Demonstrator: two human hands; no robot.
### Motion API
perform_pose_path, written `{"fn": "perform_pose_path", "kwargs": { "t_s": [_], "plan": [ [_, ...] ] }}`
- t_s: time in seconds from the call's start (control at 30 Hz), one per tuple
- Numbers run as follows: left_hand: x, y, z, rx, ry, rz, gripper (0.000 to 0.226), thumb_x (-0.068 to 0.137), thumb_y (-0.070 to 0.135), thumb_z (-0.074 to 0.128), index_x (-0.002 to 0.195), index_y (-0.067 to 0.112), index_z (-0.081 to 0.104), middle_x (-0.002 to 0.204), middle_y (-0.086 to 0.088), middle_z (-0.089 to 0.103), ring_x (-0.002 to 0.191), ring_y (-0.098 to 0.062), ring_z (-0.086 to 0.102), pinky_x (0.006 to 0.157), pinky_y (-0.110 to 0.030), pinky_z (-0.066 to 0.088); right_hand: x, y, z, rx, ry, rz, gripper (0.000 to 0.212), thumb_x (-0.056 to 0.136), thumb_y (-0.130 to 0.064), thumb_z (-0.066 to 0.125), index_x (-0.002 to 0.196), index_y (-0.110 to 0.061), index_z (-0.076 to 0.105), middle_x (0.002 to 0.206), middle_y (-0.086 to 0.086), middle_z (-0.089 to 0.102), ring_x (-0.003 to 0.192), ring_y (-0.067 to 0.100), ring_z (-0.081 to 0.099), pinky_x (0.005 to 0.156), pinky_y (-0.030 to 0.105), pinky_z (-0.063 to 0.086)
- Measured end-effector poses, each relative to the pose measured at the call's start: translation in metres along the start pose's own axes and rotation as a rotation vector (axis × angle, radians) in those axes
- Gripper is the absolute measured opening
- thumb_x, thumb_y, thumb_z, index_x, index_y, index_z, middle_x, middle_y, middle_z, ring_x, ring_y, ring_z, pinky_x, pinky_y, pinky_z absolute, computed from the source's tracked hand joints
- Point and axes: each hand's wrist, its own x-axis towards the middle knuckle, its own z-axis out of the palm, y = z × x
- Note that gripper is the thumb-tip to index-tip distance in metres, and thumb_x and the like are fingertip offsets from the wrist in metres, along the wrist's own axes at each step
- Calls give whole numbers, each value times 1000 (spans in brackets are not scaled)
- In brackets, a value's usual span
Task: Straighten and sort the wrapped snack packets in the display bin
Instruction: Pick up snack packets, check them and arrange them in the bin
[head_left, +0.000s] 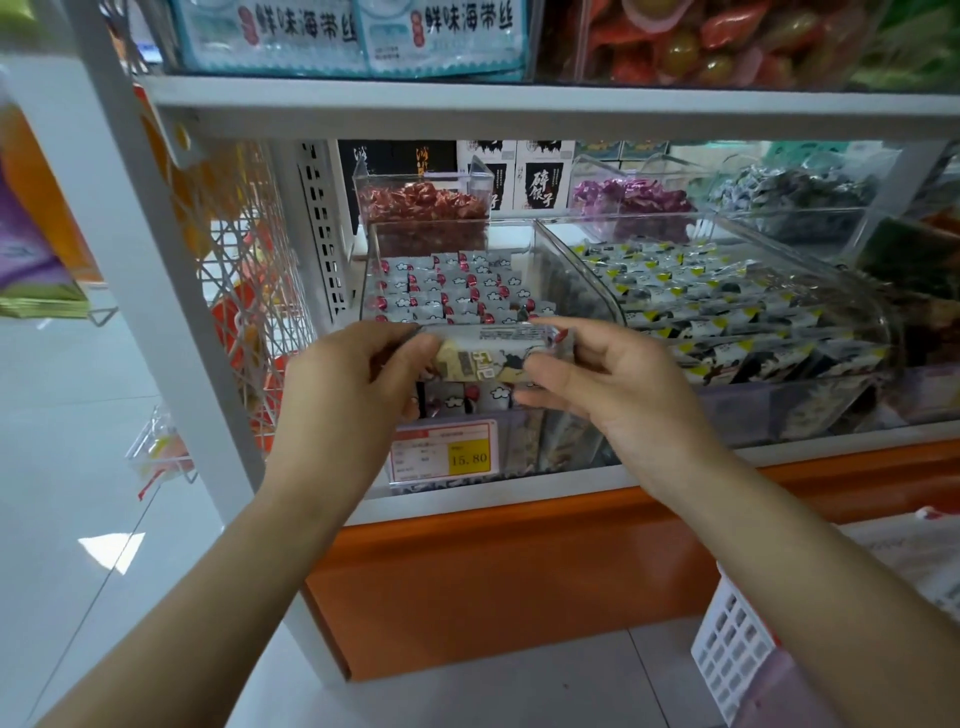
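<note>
A clear display bin (524, 244) on the shelf holds rows of small grey snack packets with red dots (452, 291). At the bin's front rim I hold a stack of wrapped snack packets (488, 358) sideways between both hands. My left hand (343, 384) grips the stack's left end, thumb on top. Fingers and thumb of my right hand (608, 384) pinch its right end. More of the same packets (467, 397) show through the bin's front wall below the stack.
A second clear bin (810, 270) to the right holds black, white and yellow packets. A yellow price tag (444, 457) hangs on the bin front. Smaller bins of red, purple and dark candies stand behind. A white shelf post (171, 291) and wire rack (249, 270) stand to the left.
</note>
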Motion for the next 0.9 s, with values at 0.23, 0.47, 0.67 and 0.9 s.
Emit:
{"fn": "perform_pose_path", "kwargs": {
  "t_s": [0.23,0.47,0.67,0.9],
  "plan": [
    [22,-6,-1,127,41,19,44,91,44,47,126,19,57,102,7,64,87,-12,62,73,-30,53,48,-15,15,-24,167,-97,6,88,-3,60,90,-7,64,83,3,68,71,14,70,65,23,58],
    [57,-19,-2,683,-173,248,51,94,45,35,133,14,48,137,-6,49,128,-25,34,105,-34,20,120,-20,27,-169,310,-127,17,88,-2,60,103,-1,52,93,10,57,85,25,66,66,27,59],
    [114,-15,44,956,-561,204,73,94,57,15,142,3,28,146,-21,33,136,-34,29,114,-47,21,155,-14,18,-291,407,-104,24,88,-9,61,107,4,53,109,22,59,98,34,62,83,49,54],
    [156,-43,80,725,-551,-234,92,81,77,17,142,9,27,140,-25,39,128,-40,38,106,-51,33,162,-4,9,-258,388,-87,16,89,-6,60,99,-4,48,98,14,57,76,23,65,71,37,59]
  ]
}}
